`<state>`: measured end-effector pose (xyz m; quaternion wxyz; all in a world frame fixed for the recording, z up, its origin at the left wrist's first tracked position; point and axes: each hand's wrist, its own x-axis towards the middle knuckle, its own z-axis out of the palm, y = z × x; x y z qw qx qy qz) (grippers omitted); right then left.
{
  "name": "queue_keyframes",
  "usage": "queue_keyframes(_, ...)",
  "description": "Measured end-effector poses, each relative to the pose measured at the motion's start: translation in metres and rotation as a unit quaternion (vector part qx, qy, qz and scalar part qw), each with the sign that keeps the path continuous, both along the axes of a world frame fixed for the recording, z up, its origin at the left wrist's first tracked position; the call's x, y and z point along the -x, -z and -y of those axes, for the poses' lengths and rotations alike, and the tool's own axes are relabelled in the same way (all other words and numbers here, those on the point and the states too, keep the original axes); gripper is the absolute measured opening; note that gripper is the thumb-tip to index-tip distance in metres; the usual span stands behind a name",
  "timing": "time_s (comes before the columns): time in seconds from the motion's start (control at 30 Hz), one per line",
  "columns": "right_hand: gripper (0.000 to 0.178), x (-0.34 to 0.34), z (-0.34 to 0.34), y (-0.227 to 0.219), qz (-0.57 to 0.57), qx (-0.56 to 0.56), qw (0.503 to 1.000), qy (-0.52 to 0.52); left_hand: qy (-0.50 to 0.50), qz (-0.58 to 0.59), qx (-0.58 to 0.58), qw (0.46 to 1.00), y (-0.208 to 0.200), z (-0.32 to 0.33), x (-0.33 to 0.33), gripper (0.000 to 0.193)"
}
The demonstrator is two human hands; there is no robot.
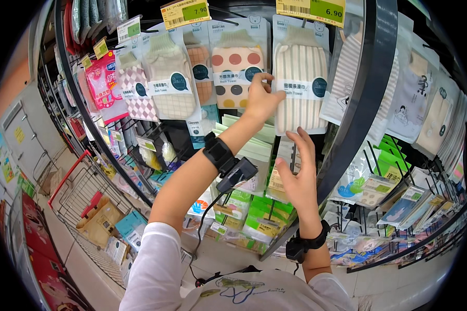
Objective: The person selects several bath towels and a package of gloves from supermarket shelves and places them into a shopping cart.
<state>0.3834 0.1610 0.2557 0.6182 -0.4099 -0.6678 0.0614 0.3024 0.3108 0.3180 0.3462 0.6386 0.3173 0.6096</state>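
Note:
My left hand (263,98) reaches up between two hanging bath mitt packs, its fingers bent and apart, its thumb at the left edge of the striped bath mitt pack (302,62). Beside it on the left hangs a bath mitt pack with coloured dots (236,57), partly covered by my fingers. Below the striped pack, my right hand (300,168) is raised with fingers spread, fingertips close to its lower edge. I see nothing held in either hand. Both wrists carry black strapped devices, and a cable runs down from the left one.
A beige mitt pack (168,78) and a checked one (136,88) hang further left. Green packs (267,220) hang lower down. A dark shelf post (355,98) stands right of the striped pack. At lower left is a wire shopping cart (70,207) holding a blue pack (131,228).

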Motion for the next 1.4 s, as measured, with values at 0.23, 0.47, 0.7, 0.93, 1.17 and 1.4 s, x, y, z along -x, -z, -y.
queue_keyframes(0.23, 0.048, 0.002, 0.001, -0.003, -0.035, -0.041, 0.997, 0.051, 0.122, 0.095, 0.004, 0.988, -0.027, 0.019, 0.036, 0.045)
queue_keyframes(0.47, 0.050, 0.005, -0.003, -0.004, -0.065, -0.033, 0.996, 0.051, 0.182, 0.119, 0.035, 0.975, -0.051, 0.067, 0.058, 0.038)
queue_keyframes(0.7, 0.038, 0.005, 0.003, -0.008, -0.140, -0.047, 0.988, -0.048, 0.241, 0.134, 0.039, 0.960, -0.060, 0.083, 0.074, 0.034)
queue_keyframes(0.93, 0.036, 0.009, 0.015, -0.005, -0.125, -0.103, 0.987, -0.004, 0.204, 0.135, 0.035, 0.969, -0.057, 0.097, 0.077, 0.034)
queue_keyframes(1.17, 0.032, 0.013, 0.033, -0.009, -0.082, -0.153, 0.984, 0.032, 0.214, 0.144, 0.050, 0.965, -0.051, 0.106, 0.085, 0.036)
queue_keyframes(1.4, 0.033, 0.017, 0.056, -0.014, -0.040, -0.192, 0.979, 0.046, 0.251, 0.189, 0.051, 0.948, -0.048, 0.126, 0.091, 0.038)
